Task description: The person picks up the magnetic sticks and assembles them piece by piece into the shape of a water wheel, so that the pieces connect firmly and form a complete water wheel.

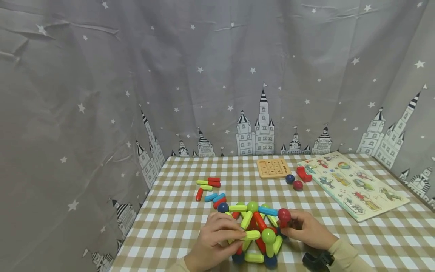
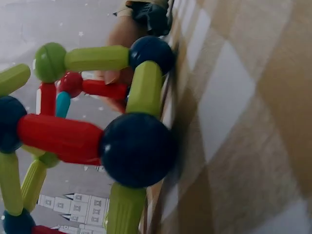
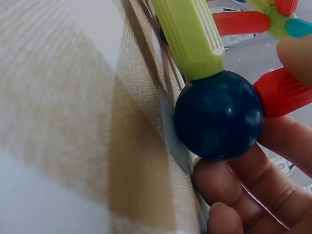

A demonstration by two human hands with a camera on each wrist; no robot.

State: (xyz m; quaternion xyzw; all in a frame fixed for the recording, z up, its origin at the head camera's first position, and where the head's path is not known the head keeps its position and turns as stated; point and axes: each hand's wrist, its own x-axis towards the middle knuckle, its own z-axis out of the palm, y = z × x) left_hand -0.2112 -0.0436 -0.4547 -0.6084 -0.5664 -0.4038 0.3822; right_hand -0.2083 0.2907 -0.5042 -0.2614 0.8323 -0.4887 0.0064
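Note:
A structure of coloured balls and sticks stands on the checked cloth. My left hand, at its near left side, pinches a yellow-green stick between thumb and fingers. This stick points right, toward a green ball on top of an upright stick. On the right side, my right hand grips a red stick below a red ball. In the right wrist view its fingertips lie beneath the dark blue ball at the stick's lower end. The left wrist view shows the structure's lower frame with a dark blue ball.
Loose red, yellow-green and blue sticks lie behind the structure, to the left. Further back are a wooden number puzzle, a blue ball, a red ball and a red block. A picture puzzle board lies at right.

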